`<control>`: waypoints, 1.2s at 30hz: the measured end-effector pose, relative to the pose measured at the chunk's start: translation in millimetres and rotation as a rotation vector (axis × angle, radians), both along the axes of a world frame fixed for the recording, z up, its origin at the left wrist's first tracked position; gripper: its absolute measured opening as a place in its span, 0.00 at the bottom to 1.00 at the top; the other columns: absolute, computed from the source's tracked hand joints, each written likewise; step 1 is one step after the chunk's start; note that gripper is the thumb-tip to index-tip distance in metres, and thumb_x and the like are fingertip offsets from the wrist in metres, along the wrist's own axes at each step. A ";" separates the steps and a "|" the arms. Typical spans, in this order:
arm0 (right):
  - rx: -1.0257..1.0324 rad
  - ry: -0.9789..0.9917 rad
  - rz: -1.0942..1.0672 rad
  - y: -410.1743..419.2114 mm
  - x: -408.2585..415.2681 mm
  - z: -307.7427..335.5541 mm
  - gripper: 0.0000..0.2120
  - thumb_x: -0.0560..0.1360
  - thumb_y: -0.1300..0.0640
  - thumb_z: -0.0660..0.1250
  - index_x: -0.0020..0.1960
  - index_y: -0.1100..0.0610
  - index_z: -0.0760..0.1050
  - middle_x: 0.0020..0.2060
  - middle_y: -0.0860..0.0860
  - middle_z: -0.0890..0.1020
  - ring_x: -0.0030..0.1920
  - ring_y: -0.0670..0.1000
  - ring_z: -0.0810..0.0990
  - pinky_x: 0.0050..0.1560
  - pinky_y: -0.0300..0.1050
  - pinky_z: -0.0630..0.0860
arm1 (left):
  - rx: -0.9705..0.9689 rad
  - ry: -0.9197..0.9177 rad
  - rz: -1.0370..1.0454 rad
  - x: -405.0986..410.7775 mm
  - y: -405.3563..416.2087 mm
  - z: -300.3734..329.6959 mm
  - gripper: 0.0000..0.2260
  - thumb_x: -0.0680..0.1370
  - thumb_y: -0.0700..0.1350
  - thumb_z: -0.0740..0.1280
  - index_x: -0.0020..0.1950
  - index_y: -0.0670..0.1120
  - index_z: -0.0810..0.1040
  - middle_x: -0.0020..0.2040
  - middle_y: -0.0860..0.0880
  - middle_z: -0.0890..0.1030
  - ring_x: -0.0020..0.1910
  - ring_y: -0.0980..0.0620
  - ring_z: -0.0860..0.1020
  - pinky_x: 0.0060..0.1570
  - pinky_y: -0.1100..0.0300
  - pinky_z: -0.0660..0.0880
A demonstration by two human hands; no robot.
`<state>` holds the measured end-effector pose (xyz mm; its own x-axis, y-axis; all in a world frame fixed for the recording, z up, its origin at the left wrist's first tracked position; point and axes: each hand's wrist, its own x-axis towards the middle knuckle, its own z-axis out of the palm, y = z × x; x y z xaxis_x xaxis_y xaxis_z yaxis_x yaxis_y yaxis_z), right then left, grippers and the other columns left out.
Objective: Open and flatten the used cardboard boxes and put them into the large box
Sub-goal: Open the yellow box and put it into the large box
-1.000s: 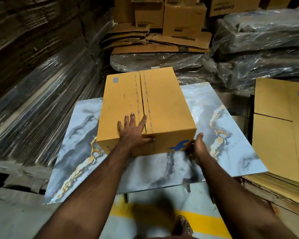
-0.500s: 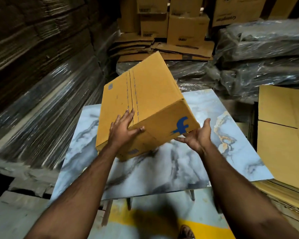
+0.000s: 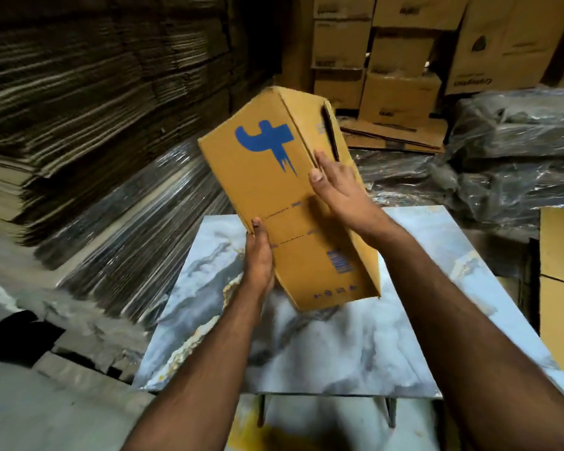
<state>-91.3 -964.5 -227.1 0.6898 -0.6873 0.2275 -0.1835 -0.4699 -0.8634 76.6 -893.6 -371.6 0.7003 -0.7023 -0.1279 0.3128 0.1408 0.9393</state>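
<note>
Hands first: left hand [image 3: 258, 258] low at the near-left edge of the cardboard box [image 3: 287, 203], thumb hooked over that edge and fingers out of sight behind the panel, so gripping, though how tightly cannot be told. Right hand [image 3: 334, 187] higher, laid across the far-right corner, thumb on the printed face, straightish fingers wrapped over the corner toward a dark seam gap [image 3: 330, 131] between the end flaps. Box aloft between both hands, clear of the marble-patterned counter [image 3: 339, 346] below, tilted with its long axis rising up and away from the person and leaning left at the top. Blue logo [image 3: 267, 146] on the facing panel, near the upper end. Upper end apparently closed but for that gap; lower end, nearest the body, apparently open, with a bare edge showing at the bottom right. Judging from this, right hand nearer the seam and better placed for prying the flaps apart, left hand better suited as the anchor lower down. Beyond, stacked flattened cardboard [image 3: 79, 125] on the left, wrapped bundles [image 3: 518, 151] on the right, more cartons [image 3: 401, 60] behind. Yellow-brown cardboard [image 3: 560, 288] at the right margin, possibly the large box, not certain.
</note>
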 end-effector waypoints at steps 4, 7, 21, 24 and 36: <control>-0.160 -0.052 0.032 1.5 -2.1 -31.0 0.23 0.82 0.47 0.59 0.73 0.57 0.71 0.68 0.50 0.73 0.69 0.44 0.69 0.72 0.42 0.64 | -0.045 0.308 0.045 -22.3 5.8 0.6 0.27 0.81 0.65 0.56 0.71 0.48 0.73 0.65 0.45 0.80 0.63 0.45 0.79 0.64 0.44 0.74; -0.231 0.122 0.036 -10.0 -9.4 -60.3 0.18 0.82 0.49 0.62 0.68 0.55 0.75 0.64 0.52 0.77 0.65 0.47 0.72 0.68 0.45 0.67 | 0.064 0.570 0.020 -36.2 13.7 -7.3 0.22 0.82 0.57 0.55 0.70 0.49 0.74 0.67 0.43 0.78 0.64 0.41 0.77 0.61 0.43 0.74; -0.104 0.389 0.050 0.4 -45.2 -163.4 0.10 0.80 0.58 0.65 0.57 0.57 0.83 0.57 0.51 0.83 0.58 0.51 0.80 0.60 0.48 0.75 | 0.583 0.660 -0.140 -91.1 47.4 -67.4 0.07 0.79 0.43 0.57 0.53 0.43 0.73 0.54 0.41 0.79 0.51 0.40 0.81 0.43 0.49 0.76; -0.216 0.337 0.014 6.1 -42.6 -178.4 0.10 0.77 0.61 0.66 0.55 0.59 0.84 0.54 0.53 0.85 0.54 0.52 0.81 0.55 0.47 0.76 | 0.628 0.598 -0.294 -79.5 47.6 -55.9 0.10 0.78 0.40 0.57 0.57 0.42 0.72 0.55 0.40 0.78 0.59 0.39 0.80 0.49 0.48 0.74; 0.035 0.303 -0.243 7.5 -21.4 -171.6 0.11 0.78 0.59 0.64 0.46 0.51 0.85 0.49 0.47 0.86 0.53 0.47 0.81 0.54 0.42 0.73 | 0.706 0.014 -0.867 -21.8 58.5 19.4 0.15 0.85 0.48 0.55 0.49 0.43 0.77 0.40 0.48 0.85 0.39 0.53 0.83 0.36 0.62 0.78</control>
<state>-112.7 -957.0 -398.7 0.5383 -0.8427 0.0120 -0.5354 -0.3529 -0.7673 54.8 -835.1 -352.2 0.0042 -0.7192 -0.6948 0.0576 -0.6935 0.7182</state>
